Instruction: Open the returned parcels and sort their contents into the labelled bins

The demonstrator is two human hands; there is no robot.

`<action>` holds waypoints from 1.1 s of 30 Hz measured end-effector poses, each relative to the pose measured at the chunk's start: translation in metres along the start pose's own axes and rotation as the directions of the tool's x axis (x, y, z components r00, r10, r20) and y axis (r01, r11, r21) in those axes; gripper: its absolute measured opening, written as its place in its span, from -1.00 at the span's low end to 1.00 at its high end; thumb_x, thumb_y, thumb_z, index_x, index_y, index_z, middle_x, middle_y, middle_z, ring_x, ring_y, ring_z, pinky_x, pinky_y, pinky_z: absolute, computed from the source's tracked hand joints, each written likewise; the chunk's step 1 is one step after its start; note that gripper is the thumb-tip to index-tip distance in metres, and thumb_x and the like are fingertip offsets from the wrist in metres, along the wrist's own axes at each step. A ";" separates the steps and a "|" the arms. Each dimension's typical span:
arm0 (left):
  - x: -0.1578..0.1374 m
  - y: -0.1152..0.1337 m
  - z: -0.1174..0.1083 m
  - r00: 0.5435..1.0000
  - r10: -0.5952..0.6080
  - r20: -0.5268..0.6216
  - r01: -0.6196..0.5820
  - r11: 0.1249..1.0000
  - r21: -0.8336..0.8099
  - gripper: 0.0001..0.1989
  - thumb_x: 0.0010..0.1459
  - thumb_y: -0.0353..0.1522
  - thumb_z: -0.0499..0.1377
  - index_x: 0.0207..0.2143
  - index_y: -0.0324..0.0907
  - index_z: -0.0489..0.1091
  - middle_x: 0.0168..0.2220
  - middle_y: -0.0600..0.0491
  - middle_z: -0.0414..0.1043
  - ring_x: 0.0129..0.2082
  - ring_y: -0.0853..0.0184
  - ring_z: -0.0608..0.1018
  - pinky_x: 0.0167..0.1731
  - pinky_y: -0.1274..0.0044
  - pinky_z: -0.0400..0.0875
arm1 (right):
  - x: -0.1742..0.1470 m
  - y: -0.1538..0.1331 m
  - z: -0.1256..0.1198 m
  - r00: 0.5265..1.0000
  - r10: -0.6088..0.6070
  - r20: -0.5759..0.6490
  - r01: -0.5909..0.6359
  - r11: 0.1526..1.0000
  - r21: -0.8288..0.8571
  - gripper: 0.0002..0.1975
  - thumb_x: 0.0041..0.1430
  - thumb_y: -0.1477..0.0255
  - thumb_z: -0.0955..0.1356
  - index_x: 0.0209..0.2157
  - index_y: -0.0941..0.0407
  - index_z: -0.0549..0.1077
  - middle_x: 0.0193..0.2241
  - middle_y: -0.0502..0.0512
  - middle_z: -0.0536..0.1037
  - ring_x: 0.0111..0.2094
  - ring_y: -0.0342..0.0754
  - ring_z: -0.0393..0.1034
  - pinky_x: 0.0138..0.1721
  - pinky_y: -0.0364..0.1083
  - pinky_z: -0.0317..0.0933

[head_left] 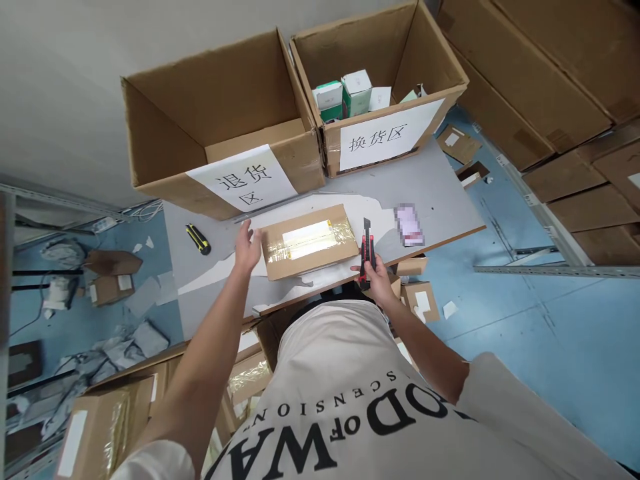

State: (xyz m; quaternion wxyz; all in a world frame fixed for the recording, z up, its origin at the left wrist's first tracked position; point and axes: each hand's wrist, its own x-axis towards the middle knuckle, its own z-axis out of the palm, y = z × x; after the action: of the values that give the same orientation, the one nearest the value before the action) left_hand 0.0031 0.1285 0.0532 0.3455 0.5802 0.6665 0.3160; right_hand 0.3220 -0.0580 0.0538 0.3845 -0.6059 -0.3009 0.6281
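Observation:
A taped cardboard parcel (313,241) with a white label lies flat on the table (440,187). At its left end is my left hand (249,247), fingers apart and holding nothing; whether the fingertips press on the cardboard I cannot tell. By the parcel's right end, my right hand (379,279) is wrapped round a black and red utility knife (368,253). The blade is out and points away from me. A second utility knife (199,239), yellow and black, lies on the table to the left.
Two large open cartons with paper signs, a left carton (215,127) and a right carton (333,147), stand behind the parcel. Small green-white boxes (357,92) sit in the right one. A blurred pinkish item (409,225) lies right. Stacked cartons (545,87) stand beyond.

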 end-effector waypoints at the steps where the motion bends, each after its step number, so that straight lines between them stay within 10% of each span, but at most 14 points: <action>1: 0.009 -0.007 -0.003 0.996 -0.081 0.040 0.085 0.990 -0.108 -0.33 0.14 -0.03 0.12 0.22 -0.14 0.19 0.28 -0.19 0.13 0.21 0.06 0.29 0.13 0.18 0.24 | 0.002 0.000 0.003 1.000 -0.012 -0.013 0.012 1.000 0.020 -0.64 0.26 0.29 0.32 0.04 0.13 0.36 0.01 0.16 0.43 -0.05 0.00 0.40 -0.07 0.09 0.36; 6: 0.026 -0.024 0.003 0.925 -0.238 0.296 0.337 0.873 -0.353 -0.54 0.12 -0.09 0.17 0.04 -0.06 0.38 0.06 -0.09 0.38 -0.07 0.20 0.48 -0.24 0.39 0.47 | 0.008 0.000 0.012 0.992 -0.068 -0.108 0.082 0.988 0.129 -0.59 0.24 0.19 0.32 0.08 -0.01 0.32 0.00 0.10 0.43 -0.05 0.00 0.39 -0.11 0.07 0.39; 16: 0.010 -0.014 0.002 0.921 -0.239 0.306 0.356 0.837 -0.416 -0.66 0.09 -0.11 0.20 -0.17 -0.12 0.44 -0.18 -0.03 0.44 -0.20 0.26 0.45 -0.39 0.48 0.46 | 0.034 -0.009 0.011 0.956 -0.105 -0.273 0.207 0.903 0.377 -0.47 -0.02 0.04 0.39 -0.05 -0.08 0.24 -0.08 0.03 0.43 -0.04 0.00 0.40 -0.05 0.03 0.37; 33: -0.148 -0.002 0.041 0.858 -0.500 -0.120 0.252 0.611 -0.750 -0.55 0.02 -0.04 0.26 -0.07 -0.01 0.43 0.10 -0.02 0.36 0.11 0.18 0.40 -0.17 0.38 0.54 | 0.190 -0.090 0.027 0.962 -0.263 0.068 0.242 0.944 0.224 -0.51 -0.05 0.11 0.45 -0.16 0.02 0.27 -0.42 -0.11 0.39 -0.47 -0.21 0.32 -0.32 -0.09 0.36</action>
State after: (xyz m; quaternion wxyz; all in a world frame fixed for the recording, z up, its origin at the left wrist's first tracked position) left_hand 0.0487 -0.0174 0.0422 0.4890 0.1862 0.6457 0.5562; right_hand 0.3120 0.1529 0.0316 0.5095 -0.4864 -0.3253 0.6309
